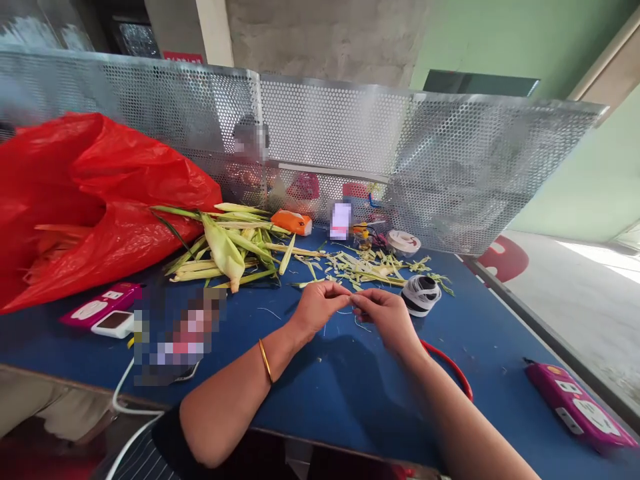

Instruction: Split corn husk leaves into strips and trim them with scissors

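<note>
My left hand [319, 308] and my right hand [387, 319] meet fingertip to fingertip above the blue table [320, 400]. Both are closed in a pinch; whatever lies between the fingers is too small to make out. Short white thread-like bits [270, 312] lie on the tabletop around them. Just right of my right hand stands a black-and-white wound roll [421, 295]. Beyond my hands are shredded pale-green husk strips [367, 267], and to their left a heap of corn husks [225, 253].
A large red plastic bag [125, 173] fills the left side. Purple power banks [103, 305] sit at left and right, one with a white cable. An orange tissue pack [291, 223], a lit phone [341, 221] and a tape roll [403, 243] stand before a perforated metal screen [330, 120].
</note>
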